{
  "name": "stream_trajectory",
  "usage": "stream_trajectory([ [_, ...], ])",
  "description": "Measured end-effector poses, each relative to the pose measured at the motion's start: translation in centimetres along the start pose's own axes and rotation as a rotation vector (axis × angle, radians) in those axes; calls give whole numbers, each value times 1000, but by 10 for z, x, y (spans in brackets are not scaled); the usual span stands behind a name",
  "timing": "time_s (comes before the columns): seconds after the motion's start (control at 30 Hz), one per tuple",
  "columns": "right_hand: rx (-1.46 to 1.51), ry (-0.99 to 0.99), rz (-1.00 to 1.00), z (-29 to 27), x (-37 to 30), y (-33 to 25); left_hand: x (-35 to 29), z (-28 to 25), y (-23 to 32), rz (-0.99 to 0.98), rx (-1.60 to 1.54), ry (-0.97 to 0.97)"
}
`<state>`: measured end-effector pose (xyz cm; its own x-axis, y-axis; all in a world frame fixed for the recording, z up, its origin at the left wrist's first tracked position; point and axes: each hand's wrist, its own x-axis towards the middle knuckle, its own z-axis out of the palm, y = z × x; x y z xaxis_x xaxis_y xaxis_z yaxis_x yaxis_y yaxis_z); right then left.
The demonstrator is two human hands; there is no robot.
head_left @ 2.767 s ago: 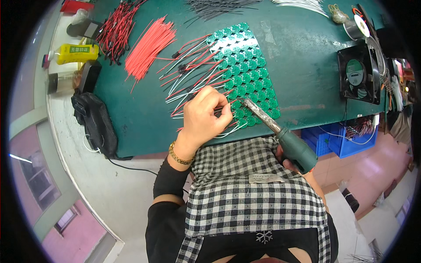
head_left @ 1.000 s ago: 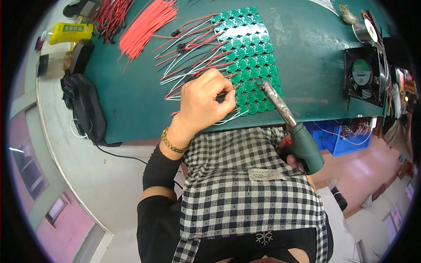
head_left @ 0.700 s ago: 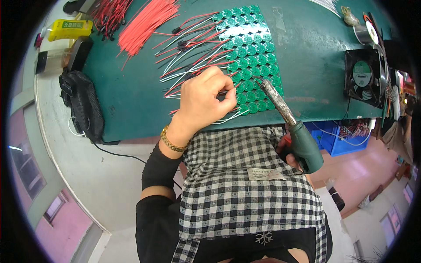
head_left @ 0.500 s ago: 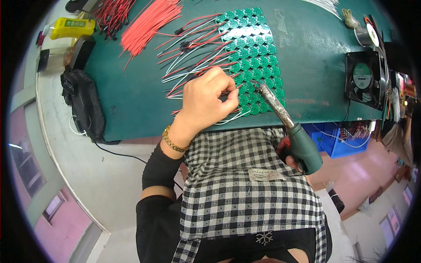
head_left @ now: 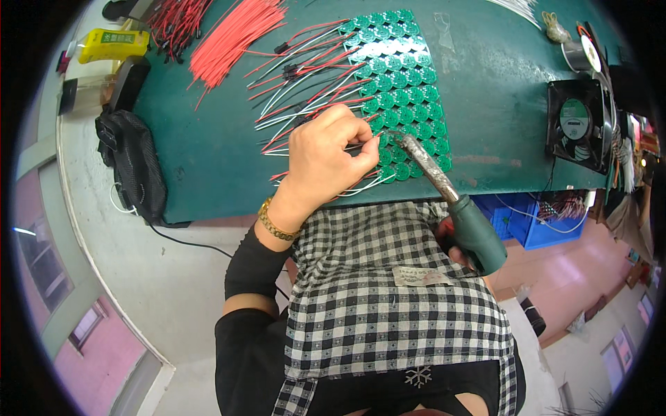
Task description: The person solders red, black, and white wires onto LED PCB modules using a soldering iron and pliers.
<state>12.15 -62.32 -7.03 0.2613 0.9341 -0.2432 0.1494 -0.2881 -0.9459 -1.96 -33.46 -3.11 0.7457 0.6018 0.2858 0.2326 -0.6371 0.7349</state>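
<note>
A panel of round green circuit boards (head_left: 423, 113) lies on the green tabletop, with red, white and black wires (head_left: 305, 89) attached along its left side. Over the panel's lower left edge, my left hand (head_left: 329, 147) pinches a thin wire between thumb and forefinger; its end points at one of the boards. My right hand (head_left: 454, 251), mostly hidden, grips the dark green handle of a soldering iron (head_left: 433, 170). The iron's metal shaft slants up and left, its tip on or just above the boards close to the wire end.
Bundles of red wires (head_left: 236, 45) lie at the back left, near a yellow bottle (head_left: 111, 46) and a black mesh pouch (head_left: 135, 166). On the right stand a black fan (head_left: 578, 125) and a solder spool (head_left: 581, 55). A blue crate (head_left: 548, 229) sits below the table edge.
The soldering iron has shifted slightly left, bringing its tip closer to the wire end at my left fingertips. My left hand has barely moved.
</note>
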Motion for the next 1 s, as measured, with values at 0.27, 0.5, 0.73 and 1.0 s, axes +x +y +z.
stream_trajectory([
  [0.27, 196, -61, 403, -9, 17, -50, 2, -4, 3, -112, 26, -64],
  [0.5, 330, -29, -159, 0, 13, -19, 5, -7, 7, -165, 14, -111],
  [0.73, 384, 238, -115, 15, 17, -35, 4, -8, 5, -156, 14, -96],
  [1.0, 487, 9, -89, -3, 21, -51, 4, -14, 3, -22, 74, -99],
])
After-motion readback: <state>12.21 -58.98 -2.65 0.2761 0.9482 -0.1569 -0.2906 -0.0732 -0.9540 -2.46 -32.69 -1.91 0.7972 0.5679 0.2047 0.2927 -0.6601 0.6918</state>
